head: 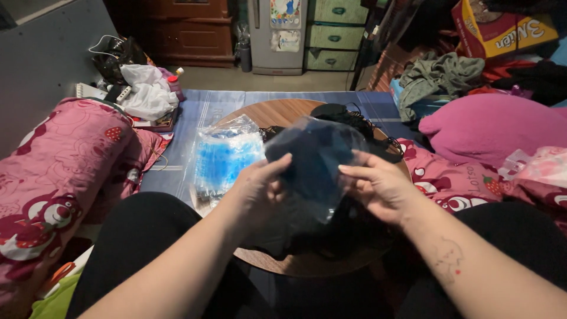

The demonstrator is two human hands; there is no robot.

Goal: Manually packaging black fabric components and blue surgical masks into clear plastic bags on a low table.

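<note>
A clear plastic bag holding a dark item (pixel 316 159) is held up between both hands, above a round wooden worktop (pixel 283 112). The left hand (pixel 260 189) pinches its left edge, fingers closed on the plastic; the right hand (pixel 378 186) grips its right edge the same way. Just left of the left hand lies one bag of blue pieces (pixel 224 156). Beyond the hands, black cords (pixel 360 121) crowd the worktop's far edge. Pink bedding (pixel 59 159) and one pink pillow (pixel 490 124) hem in both sides.
</note>
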